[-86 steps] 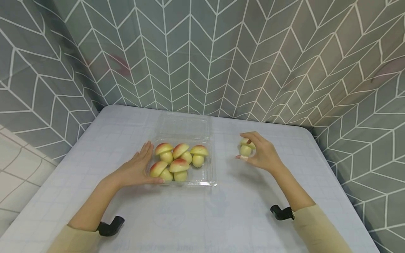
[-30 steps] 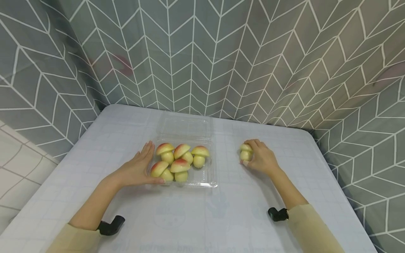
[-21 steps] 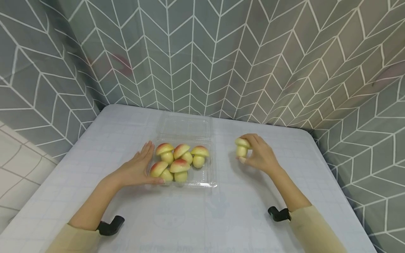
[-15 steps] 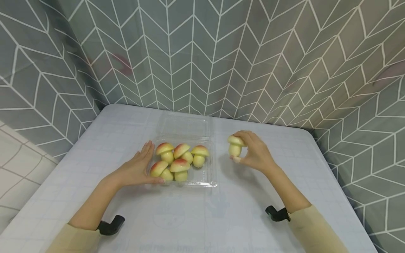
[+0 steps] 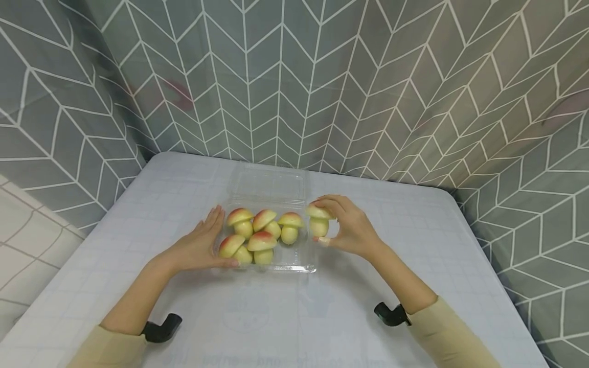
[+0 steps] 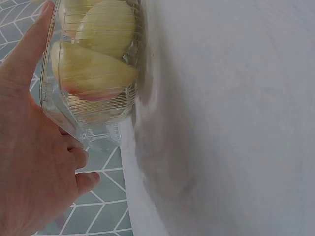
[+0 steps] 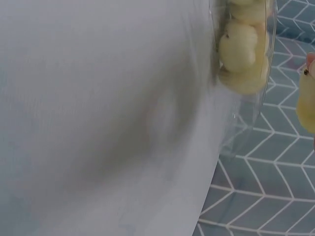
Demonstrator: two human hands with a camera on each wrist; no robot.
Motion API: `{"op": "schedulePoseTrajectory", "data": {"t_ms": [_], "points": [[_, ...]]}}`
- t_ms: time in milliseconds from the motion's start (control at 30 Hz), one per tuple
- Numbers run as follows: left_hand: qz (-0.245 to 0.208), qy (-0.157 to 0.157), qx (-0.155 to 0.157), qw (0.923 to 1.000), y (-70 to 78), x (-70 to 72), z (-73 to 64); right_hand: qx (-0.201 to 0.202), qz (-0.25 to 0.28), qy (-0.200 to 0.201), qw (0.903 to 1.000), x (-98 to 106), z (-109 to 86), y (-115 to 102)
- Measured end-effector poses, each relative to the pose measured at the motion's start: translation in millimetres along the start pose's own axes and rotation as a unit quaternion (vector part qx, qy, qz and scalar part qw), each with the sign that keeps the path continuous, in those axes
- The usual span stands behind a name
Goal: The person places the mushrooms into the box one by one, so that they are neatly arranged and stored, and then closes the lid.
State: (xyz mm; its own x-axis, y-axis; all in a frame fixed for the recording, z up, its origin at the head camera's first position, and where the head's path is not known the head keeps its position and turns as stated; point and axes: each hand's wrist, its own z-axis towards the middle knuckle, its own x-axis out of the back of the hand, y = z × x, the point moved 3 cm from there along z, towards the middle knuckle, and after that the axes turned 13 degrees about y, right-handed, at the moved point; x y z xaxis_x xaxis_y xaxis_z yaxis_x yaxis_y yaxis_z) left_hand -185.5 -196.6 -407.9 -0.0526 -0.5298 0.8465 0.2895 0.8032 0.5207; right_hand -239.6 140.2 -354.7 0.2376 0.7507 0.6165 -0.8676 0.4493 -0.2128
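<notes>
My right hand pinches a yellow mushroom-shaped piece between thumb and fingertips, upright at the right rim of the clear plastic clamshell box. In the right wrist view only part of that held piece shows, at the right edge. Several similar mushroom-shaped pieces, yellow with reddish caps, stand in the box, some leaning. My left hand rests against the box's left front corner, fingers straight along its side and thumb at the front edge. The left wrist view shows that hand touching the box wall.
The box's clear lid lies folded back behind it. A pale cloth covers the table. A grey curtain with white zigzag lines hangs behind the table's far edge. Black wrist mounts sit on both forearms.
My right hand has taken hold of the mushroom-shaped piece at the right of the table, lifted it and carried it left to the box's rim. The left hand has stayed at the box.
</notes>
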Motion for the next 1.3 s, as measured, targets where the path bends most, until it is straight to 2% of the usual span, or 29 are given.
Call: {"op": "schedulePoseTrajectory", "data": {"t_ms": [167,400,567,1067,1300], "points": [[-0.001,0.000,0.000,1.0000,-0.2,0.3,-1.0,0.005,0.016,-0.027,0.9995,-11.1,3.2,-11.9],[0.000,0.002,-0.004,1.0000,0.2,1.1,-1.0,0.010,0.029,-0.098,0.9947,-31.0,1.1,-25.4],[0.000,0.001,-0.005,1.0000,-0.5,-0.3,-0.5,0.024,0.026,-0.134,0.9904,-40.6,-0.4,-28.5],[0.001,0.000,-0.006,1.0000,0.6,0.9,-0.2,0.003,0.013,-0.225,0.9743,-51.1,-0.9,-27.7],[-0.002,0.000,-0.004,1.0000,0.4,1.1,-0.4,-0.002,0.014,-0.238,0.9711,-51.0,-0.5,-29.2]]}}
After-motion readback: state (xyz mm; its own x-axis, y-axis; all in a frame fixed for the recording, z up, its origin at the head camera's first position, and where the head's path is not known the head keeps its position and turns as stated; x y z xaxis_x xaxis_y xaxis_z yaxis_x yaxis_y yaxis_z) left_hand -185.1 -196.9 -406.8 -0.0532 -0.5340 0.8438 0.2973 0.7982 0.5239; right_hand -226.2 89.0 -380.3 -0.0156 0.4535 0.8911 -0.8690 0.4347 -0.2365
